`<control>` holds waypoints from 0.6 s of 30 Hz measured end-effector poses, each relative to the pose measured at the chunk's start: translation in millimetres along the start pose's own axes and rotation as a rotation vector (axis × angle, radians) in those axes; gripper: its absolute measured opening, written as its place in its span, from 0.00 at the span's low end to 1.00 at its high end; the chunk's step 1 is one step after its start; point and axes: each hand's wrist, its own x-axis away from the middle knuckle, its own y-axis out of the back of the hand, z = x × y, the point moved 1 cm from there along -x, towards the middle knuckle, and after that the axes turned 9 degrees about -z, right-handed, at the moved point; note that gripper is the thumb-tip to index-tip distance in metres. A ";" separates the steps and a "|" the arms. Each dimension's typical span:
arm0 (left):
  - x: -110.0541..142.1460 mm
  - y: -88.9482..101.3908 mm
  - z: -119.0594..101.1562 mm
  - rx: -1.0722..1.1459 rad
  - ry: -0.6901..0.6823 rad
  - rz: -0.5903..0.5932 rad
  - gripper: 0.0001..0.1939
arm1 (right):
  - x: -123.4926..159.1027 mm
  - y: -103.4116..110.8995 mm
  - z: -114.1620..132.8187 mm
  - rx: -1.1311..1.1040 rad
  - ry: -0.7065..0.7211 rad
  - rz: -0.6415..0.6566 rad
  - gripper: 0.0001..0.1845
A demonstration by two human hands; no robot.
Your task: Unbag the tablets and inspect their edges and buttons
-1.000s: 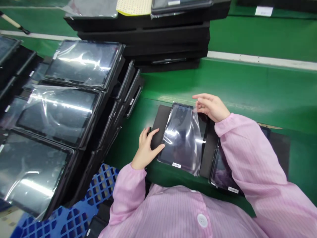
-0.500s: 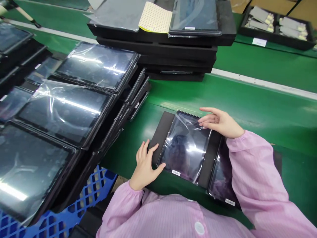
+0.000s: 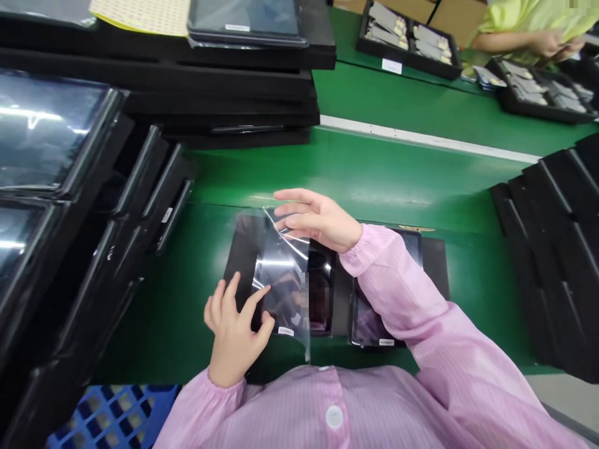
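Note:
A dark tablet lies in a black foam tray on the green belt in front of me. A clear film stands lifted off its screen, drawn over toward the left. My right hand hovers above the tablet's far edge, fingers mostly extended, pinching the film's upper edge. My left hand rests with spread fingers on the tray's near left part, its forefinger touching the film's lower edge. A second tablet lies in the same tray to the right, partly under my right sleeve.
Film-wrapped tablets lean in rows at the left above a blue crate. Stacked black trays stand behind, carrying a yellow label sheet. More black foam trays lie at the right. A co-worker's arms are beside parts trays.
My right hand has carried the film's edge leftward across the screen, so the film is now folded over to the left. The view has swung right; my left hand stayed on the tray.

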 end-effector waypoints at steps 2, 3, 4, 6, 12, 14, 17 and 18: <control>-2.6 0.3 -2.6 0.025 -0.014 -0.037 0.13 | 0.9 2.8 -3.5 0.007 -0.025 -0.002 0.19; -4.3 0.1 -5.4 0.061 -0.012 -0.065 0.13 | 1.7 5.0 -7.1 0.027 -0.046 -0.002 0.16; -6.5 -0.6 -9.7 0.116 -0.002 -0.086 0.14 | 2.5 6.9 -11.9 0.068 -0.062 0.001 0.13; -12.7 -5.1 -22.7 0.244 0.026 -0.082 0.23 | 4.1 8.8 -23.2 0.191 -0.061 0.007 0.11; -38.9 -33.1 -58.4 0.206 0.242 0.023 0.44 | 30.2 16.7 -30.6 0.512 0.083 -0.005 0.18; -43.7 -38.8 -58.4 0.198 0.280 0.016 0.39 | 53.3 28.3 -25.5 0.798 0.193 -0.049 0.19; -45.0 -41.5 -53.7 0.262 0.294 0.000 0.41 | 93.8 44.0 -30.1 1.511 0.394 -0.129 0.24; -44.6 -41.6 -52.6 0.285 0.294 -0.005 0.43 | 106.1 46.4 -36.0 1.599 0.409 -0.137 0.26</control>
